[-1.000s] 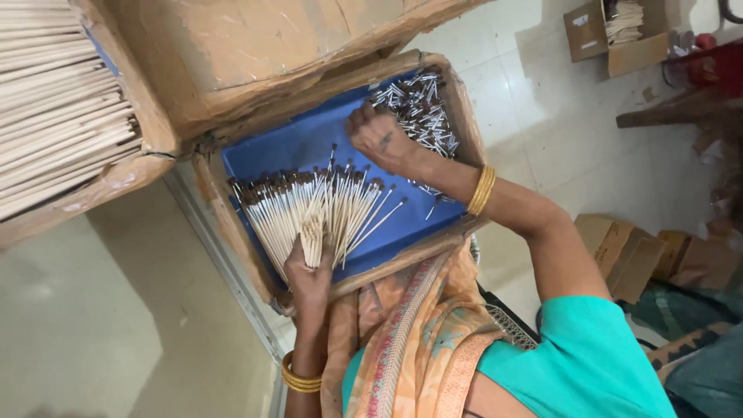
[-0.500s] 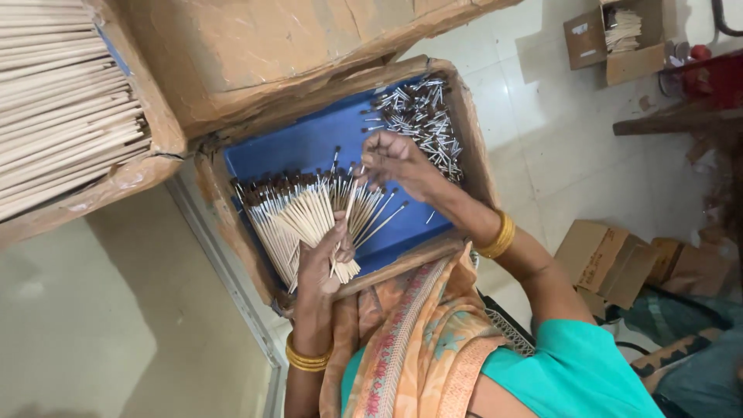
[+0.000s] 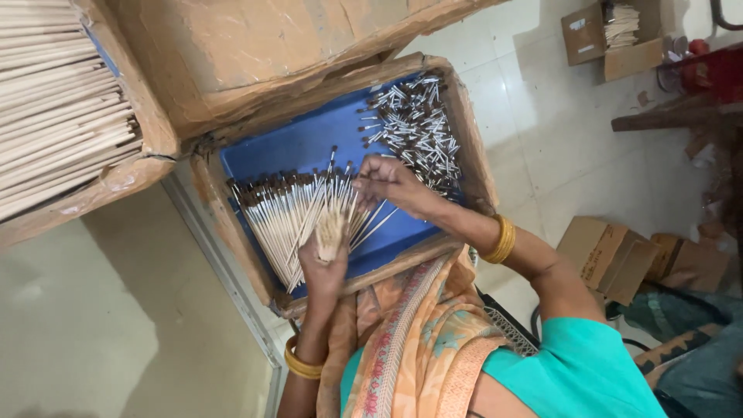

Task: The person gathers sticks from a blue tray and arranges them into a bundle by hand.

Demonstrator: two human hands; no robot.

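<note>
**Two hands in the stick tray**

The person's head and far shoulder are cut off at the bottom of the frame, and the fingertips of the right hand [image 3: 387, 182] are partly buried among the sticks, so its grip is hard to read: fingers curled, pinching at the tips of a few thin sticks, how tightly I cannot tell. The left hand [image 3: 323, 263], centre of frame, has its grip closed round a fanned bundle of pale sticks [image 3: 290, 217] with dark tips, the bundle lying inside the blue-lined cardboard tray [image 3: 302, 143]. Toward the tray's upper right corner sits a loose heap of short silver-and-dark pieces [image 3: 418, 128]; what they are is too small to make out. At upper left, a cardboard box [image 3: 116, 182] holds long pale sticks stacked flat. Small cardboard boxes [image 3: 607, 259] rest on the tiled floor at right.
</note>
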